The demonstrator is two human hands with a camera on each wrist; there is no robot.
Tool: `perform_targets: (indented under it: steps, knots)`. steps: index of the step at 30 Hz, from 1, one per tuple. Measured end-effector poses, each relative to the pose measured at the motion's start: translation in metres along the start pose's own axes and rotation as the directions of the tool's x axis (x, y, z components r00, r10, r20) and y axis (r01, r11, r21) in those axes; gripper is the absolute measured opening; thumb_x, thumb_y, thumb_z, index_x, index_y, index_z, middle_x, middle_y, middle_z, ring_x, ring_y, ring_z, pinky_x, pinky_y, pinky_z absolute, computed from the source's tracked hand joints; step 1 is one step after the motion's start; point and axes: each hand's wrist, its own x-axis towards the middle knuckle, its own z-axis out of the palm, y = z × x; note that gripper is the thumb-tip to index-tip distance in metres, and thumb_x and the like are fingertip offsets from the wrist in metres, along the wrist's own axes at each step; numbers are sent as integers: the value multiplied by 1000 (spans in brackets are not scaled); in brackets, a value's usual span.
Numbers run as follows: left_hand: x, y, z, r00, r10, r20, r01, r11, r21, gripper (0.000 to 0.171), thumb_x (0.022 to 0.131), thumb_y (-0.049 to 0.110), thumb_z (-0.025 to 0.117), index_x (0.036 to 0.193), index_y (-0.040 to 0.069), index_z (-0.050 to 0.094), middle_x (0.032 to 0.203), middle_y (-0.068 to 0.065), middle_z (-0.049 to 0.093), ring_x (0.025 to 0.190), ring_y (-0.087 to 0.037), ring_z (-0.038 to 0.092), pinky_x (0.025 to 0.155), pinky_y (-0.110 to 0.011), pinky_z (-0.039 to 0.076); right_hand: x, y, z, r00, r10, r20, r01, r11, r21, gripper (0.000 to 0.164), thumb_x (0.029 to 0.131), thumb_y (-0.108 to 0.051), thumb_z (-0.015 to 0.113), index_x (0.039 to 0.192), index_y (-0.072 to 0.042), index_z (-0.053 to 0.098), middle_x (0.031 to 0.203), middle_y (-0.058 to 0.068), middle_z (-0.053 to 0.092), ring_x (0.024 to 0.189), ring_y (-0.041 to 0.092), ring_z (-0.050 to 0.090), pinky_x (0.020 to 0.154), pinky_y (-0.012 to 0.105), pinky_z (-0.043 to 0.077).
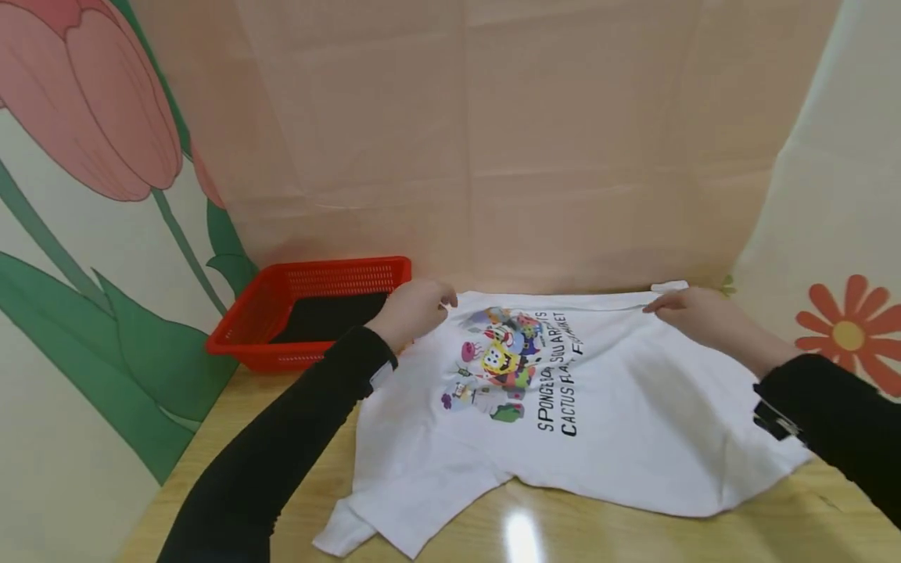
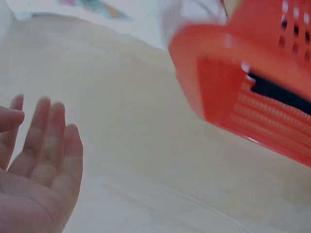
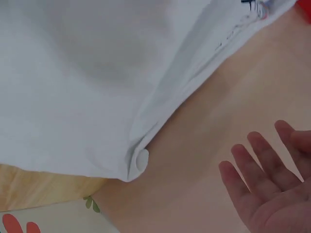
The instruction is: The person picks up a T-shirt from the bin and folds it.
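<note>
Black sleeves (image 1: 281, 453) led to a left hand (image 1: 414, 309) and a right hand (image 1: 704, 319), both with fingers extended, holding nothing, near the far edge of a white SpongeBob SquarePants shirt (image 1: 612, 399). It lay print-up on a wood-grain table (image 1: 598, 539), right of a red perforated basket (image 1: 281, 360). Probably light, soft and floppy, it seemed best pinched near both ends of that edge.

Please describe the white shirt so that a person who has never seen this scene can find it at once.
In the head view, start at the wooden table and find the red basket at its far left. Just right of it, the white shirt lies spread out. Unlike the black item inside the basket, it shows a colourful cartoon print beside black lettering.
</note>
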Motion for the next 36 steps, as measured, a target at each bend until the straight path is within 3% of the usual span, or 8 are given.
perform_targets:
  steps: [2,4,8,12,16,19,25,36]
  knots:
    - [-10,4,12,998,42,55,-44,998,42,24,93,15,66,116,15,70,111,-2,68,96,-18,60,87,-31,51,-11,0,15,997,6,70,-5,1000,-22,35,98,-25,58,116,3,67,114,27,64,106,47,57,83,57,46]
    - [-18,6,27,991,71,116,-83,990,111,33,92,25,69,124,16,67,119,-3,66,104,-19,60,91,-33,50,-21,0,33,988,32,149,-29,999,-17,53,93,-36,64,124,8,60,120,31,59,112,50,52,88,60,43]
    - [-24,4,66,975,61,215,-120,953,277,69,87,51,68,145,17,48,147,-7,46,132,-26,44,105,-43,39,-33,7,68,967,67,246,-61,998,-28,93,80,-51,74,136,16,41,133,45,38,123,60,34,98,68,30]
    - [-22,-11,109,970,-8,243,-77,939,336,98,79,68,65,155,18,28,160,-10,21,143,-32,24,111,-49,28,-39,16,93,955,104,277,-98,995,-37,109,71,-52,81,140,17,32,136,52,21,123,69,20,97,75,21]
    - [-21,-27,138,962,-88,257,10,957,288,110,73,75,64,157,22,17,162,-9,12,145,-34,18,111,-52,25,-41,19,102,940,130,314,-121,992,-47,108,70,-53,82,141,12,34,138,52,18,123,70,18,95,76,21]
    - [-21,-32,147,956,-120,269,45,962,270,113,72,77,62,158,22,14,163,-9,8,145,-36,15,112,-54,24,-39,19,101,933,138,331,-126,990,-57,103,71,-54,80,141,9,38,140,50,18,125,67,19,96,76,21]
    - [-18,-37,152,952,-147,270,70,959,276,115,72,82,57,158,20,12,163,-11,5,146,-38,11,112,-55,22,-30,22,99,930,139,339,-119,990,-80,101,72,-56,79,141,7,40,141,49,17,126,67,17,97,76,20]
    - [-5,-50,147,939,-195,283,125,961,248,114,73,77,62,158,22,11,163,-10,1,146,-37,8,113,-54,20,-2,36,111,958,80,276,-76,997,-25,99,77,-59,73,142,7,40,144,44,21,131,60,22,103,69,22]
